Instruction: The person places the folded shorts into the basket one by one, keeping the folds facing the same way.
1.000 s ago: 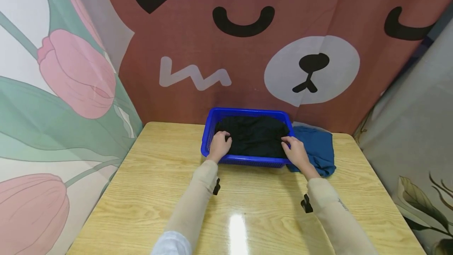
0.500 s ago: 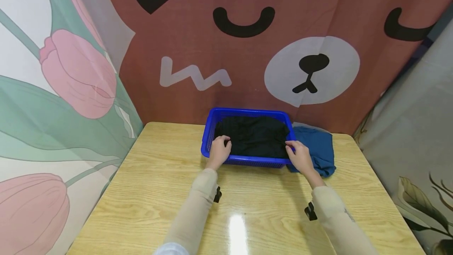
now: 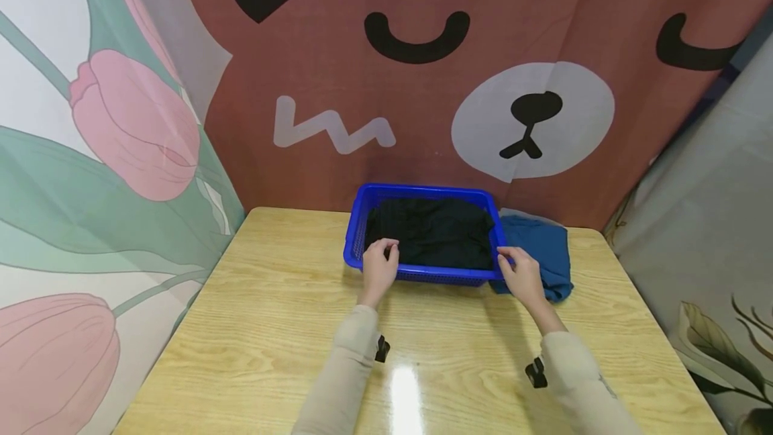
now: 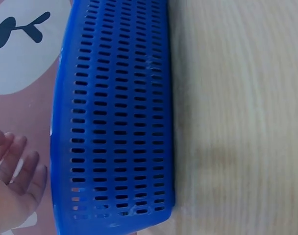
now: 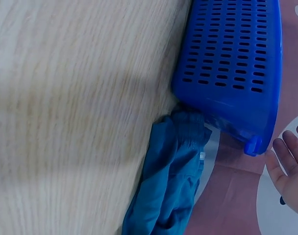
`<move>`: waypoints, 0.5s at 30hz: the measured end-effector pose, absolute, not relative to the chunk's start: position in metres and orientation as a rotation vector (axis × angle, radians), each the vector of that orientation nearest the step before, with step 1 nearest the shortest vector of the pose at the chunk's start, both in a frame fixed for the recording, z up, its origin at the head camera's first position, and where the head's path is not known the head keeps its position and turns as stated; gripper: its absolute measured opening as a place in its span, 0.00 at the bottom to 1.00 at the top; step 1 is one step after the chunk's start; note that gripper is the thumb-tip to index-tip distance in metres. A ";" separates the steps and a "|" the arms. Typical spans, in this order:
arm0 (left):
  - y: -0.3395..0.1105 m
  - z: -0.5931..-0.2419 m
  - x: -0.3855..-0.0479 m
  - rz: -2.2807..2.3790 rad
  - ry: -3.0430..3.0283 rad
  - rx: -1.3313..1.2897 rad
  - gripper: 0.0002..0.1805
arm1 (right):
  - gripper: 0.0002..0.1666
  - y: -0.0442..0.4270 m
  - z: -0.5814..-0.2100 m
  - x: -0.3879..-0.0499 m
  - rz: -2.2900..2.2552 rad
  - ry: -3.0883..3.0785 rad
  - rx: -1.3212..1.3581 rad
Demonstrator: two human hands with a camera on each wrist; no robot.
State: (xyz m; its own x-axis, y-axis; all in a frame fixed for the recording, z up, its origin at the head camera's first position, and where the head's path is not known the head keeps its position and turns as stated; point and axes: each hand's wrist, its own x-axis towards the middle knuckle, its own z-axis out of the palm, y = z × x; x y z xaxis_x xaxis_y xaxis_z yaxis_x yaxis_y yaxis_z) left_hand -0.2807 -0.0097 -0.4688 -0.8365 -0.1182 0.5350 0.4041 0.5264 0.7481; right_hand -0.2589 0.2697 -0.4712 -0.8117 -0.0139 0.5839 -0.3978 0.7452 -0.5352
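Note:
A blue plastic basket [image 3: 423,272] with slotted sides stands at the back of the table, and a folded black cloth [image 3: 431,230] lies inside it. In the head view my left hand [image 3: 379,270] is over the basket's front left part, its fingers loosely bent. The left wrist view shows that hand [image 4: 14,183] just above the rim, holding nothing. My right hand [image 3: 522,277] is at the front right corner, also holding nothing. In the right wrist view its fingers [image 5: 286,152] are spread beside the basket's corner. Whether they touch the rim I cannot tell.
A blue folded garment [image 3: 546,254] with a gathered waistband lies right of the basket, partly behind my right hand. The wooden table [image 3: 272,327] extends in front. A curtain [image 3: 326,79] with a bear face hangs directly behind the basket.
Both hands have drawn back toward me from over the black cloth, and the right hand has also shifted right. Basket, cloth and blue garment stay in place.

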 end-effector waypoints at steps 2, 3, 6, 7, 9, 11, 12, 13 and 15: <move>-0.008 -0.470 -0.279 -1.303 -2.181 -0.237 0.05 | 0.09 0.271 -0.472 -0.256 0.897 -2.372 0.310; -0.008 -0.471 -0.277 -1.315 -2.156 -0.240 0.05 | 0.09 0.271 -0.472 -0.255 0.894 -2.369 0.311; -0.006 -0.473 -0.274 -1.350 -2.103 -0.253 0.05 | 0.09 0.273 -0.472 -0.252 0.893 -2.365 0.308; -0.005 -0.473 -0.272 -1.358 -2.089 -0.263 0.05 | 0.09 0.273 -0.472 -0.250 0.891 -2.362 0.306; -0.002 -0.474 -0.270 -1.383 -2.069 -0.281 0.05 | 0.09 0.275 -0.473 -0.248 0.887 -2.348 0.303; 0.001 -0.476 -0.267 -1.394 -2.059 -0.298 0.04 | 0.09 0.277 -0.475 -0.246 0.881 -2.339 0.291; 0.003 -0.478 -0.265 -1.402 -2.057 -0.305 0.04 | 0.09 0.278 -0.476 -0.245 0.875 -2.334 0.285; 0.004 -0.480 -0.264 -1.410 -2.055 -0.311 0.04 | 0.09 0.279 -0.477 -0.244 0.877 -2.329 0.278; 0.007 -0.483 -0.261 -1.415 -2.063 -0.321 0.04 | 0.09 0.281 -0.479 -0.242 0.879 -2.322 0.261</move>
State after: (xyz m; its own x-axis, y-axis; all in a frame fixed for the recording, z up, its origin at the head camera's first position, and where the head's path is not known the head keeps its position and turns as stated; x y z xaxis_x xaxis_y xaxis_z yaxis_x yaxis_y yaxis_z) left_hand -0.2605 0.0075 -0.4834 -0.7849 -0.1366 0.6044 0.5146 0.3997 0.7586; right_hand -0.2416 0.2814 -0.4791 -0.7794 0.0367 0.6255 -0.3867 0.7573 -0.5262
